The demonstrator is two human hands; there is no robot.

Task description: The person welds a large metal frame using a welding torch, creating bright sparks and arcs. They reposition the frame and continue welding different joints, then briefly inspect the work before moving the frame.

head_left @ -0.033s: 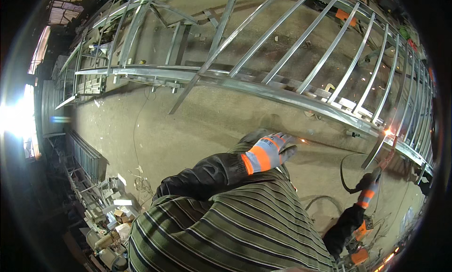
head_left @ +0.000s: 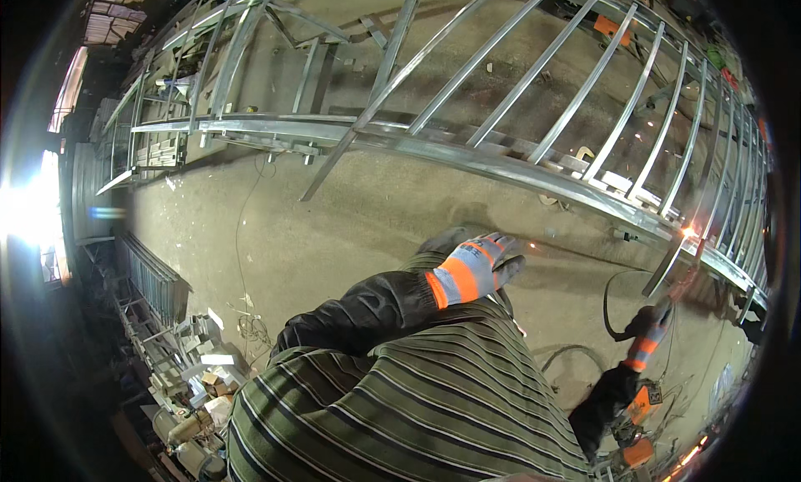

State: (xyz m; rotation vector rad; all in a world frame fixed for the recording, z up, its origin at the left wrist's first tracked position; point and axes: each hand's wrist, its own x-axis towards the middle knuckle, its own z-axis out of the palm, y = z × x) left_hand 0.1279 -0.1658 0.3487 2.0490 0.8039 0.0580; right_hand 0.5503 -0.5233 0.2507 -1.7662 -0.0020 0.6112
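My left hand (head_left: 477, 271), in a grey and orange glove, lies over my bent knee beside the dark shoe (head_left: 446, 240), fingers stretched out and holding nothing. Far to the right, my right hand (head_left: 656, 323) is closed round a welding electrode holder (head_left: 686, 280), reddish in the glow and partly blurred. A bright arc (head_left: 688, 232) burns just beyond it, on the lower rail (head_left: 534, 178) of a long metal frame with several slanting bars (head_left: 592, 81). A black cable (head_left: 608, 308) loops beside my right hand. The exact tip of the holder is lost in the glare.
Orange machines (head_left: 642, 405) stand on the floor behind my right arm. Metal offcuts (head_left: 196, 357) pile up at lower left, beside stacked grey panels (head_left: 154, 273). A loose bar end (head_left: 317, 181) juts from the frame toward me. Thin cable (head_left: 239, 232) crosses the floor.
My right forearm has shifted very slightly left, the hand still at the arc. A small orange spark near my left fingers has shrunk and moved a little. My left hand stays in place.
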